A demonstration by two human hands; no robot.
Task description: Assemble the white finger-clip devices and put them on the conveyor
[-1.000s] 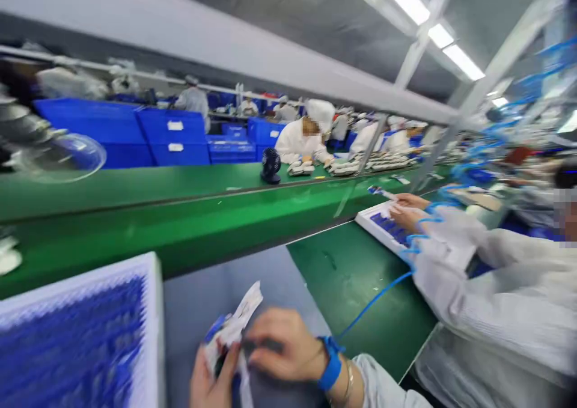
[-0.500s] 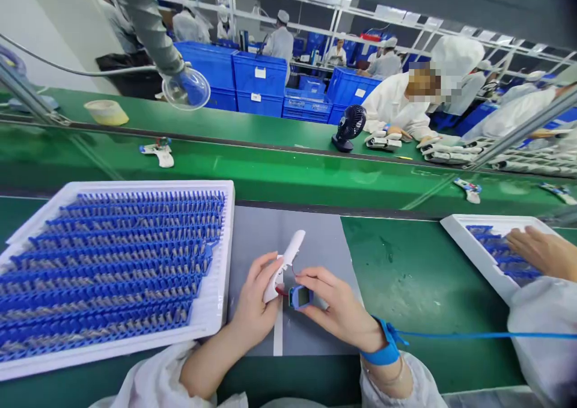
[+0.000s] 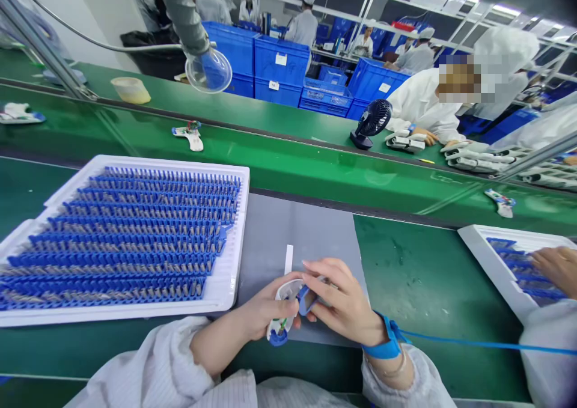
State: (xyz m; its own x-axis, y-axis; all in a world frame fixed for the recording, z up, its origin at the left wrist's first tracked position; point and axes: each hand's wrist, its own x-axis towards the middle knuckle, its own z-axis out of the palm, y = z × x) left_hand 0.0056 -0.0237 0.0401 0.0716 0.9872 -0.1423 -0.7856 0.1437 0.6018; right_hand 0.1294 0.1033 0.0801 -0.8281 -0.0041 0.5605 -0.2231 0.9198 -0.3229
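Above the grey mat (image 3: 315,228), my left hand (image 3: 264,309) is closed around a white plastic housing (image 3: 283,330) whose open inner side shows, with green and red wiring and a blue round part at its lower end. My right hand (image 3: 340,297) pinches a small blue-framed display module (image 3: 308,300) close against the housing's upper part. Fingers hide where the two pieces meet. A blue wrist strap (image 3: 383,339) with a cord circles my right wrist.
To the left lies a white tray (image 3: 241,234) with rows of small metal parts in blue strips. A co-worker's hand (image 3: 556,267) reaches into another white tray (image 3: 482,258) at right. Part-built housings (image 3: 192,136) lie on the green conveyor belt (image 3: 288,161); a black fan (image 3: 372,122) stands behind.
The white housing has been turned from its outer side to show its inside and lowered toward me. My right hand has brought the display module up against it. The view has shifted.
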